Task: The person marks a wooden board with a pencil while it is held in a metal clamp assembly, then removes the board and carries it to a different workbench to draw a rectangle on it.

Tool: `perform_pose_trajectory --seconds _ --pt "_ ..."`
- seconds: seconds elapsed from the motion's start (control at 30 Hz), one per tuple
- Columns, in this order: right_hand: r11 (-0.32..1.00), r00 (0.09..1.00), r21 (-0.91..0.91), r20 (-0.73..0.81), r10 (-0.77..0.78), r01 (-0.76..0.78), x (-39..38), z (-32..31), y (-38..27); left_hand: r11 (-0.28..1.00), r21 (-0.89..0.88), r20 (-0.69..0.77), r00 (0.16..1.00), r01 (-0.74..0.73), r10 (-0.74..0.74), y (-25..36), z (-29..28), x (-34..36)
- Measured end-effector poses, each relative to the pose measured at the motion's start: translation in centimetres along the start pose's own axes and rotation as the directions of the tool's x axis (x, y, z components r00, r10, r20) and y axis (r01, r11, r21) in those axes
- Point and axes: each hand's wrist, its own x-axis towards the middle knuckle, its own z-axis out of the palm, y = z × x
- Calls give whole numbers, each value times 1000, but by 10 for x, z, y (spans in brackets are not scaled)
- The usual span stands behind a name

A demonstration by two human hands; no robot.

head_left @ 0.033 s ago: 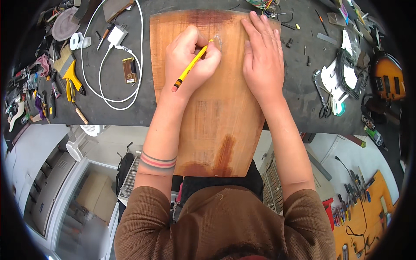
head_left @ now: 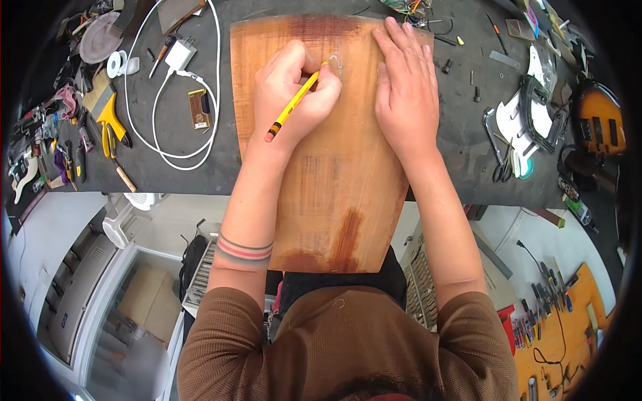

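Observation:
A wide reddish-brown wooden board lies over the front edge of the dark workbench, its near end reaching back towards my lap. Dark stains mark its far and near ends. My left hand rests on the board's far part, closed around a yellow pencil. The pencil's eraser end points down-left, and its tip is mostly hidden by my fingers. Pale curved marks show on the wood beside the tip. Flat on the board's far right edge lies my right hand, fingers stretched forward and holding nothing.
Left of the board lie a looped white cable with a charger, a small brown box and a yellow-handled brush. To the right are screws, scissors, white parts with a black clamp-like piece and a sunburst guitar body.

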Motion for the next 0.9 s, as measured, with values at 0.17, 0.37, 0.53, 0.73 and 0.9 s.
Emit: perform_pose_trajectory --seconds 0.17,0.37,0.53,0.73,0.9 --pt "1000 1000 0 -14 -5 5 0 2 4 999 46 -10 1000 -17 18 -3 5 2" --pt "999 998 23 57 35 -36 9 -14 -10 984 157 53 996 -85 78 4 -4 -4" --pt "997 987 32 150 64 -70 9 -20 -9 987 148 82 995 -66 54 6 -8 -17" --pt "1000 999 7 54 -6 6 5 -10 -2 988 144 97 994 -53 40 11 -13 -29" --pt "1000 999 3 34 -16 16 5 -9 -3 983 166 129 990 -85 64 15 -17 -39"
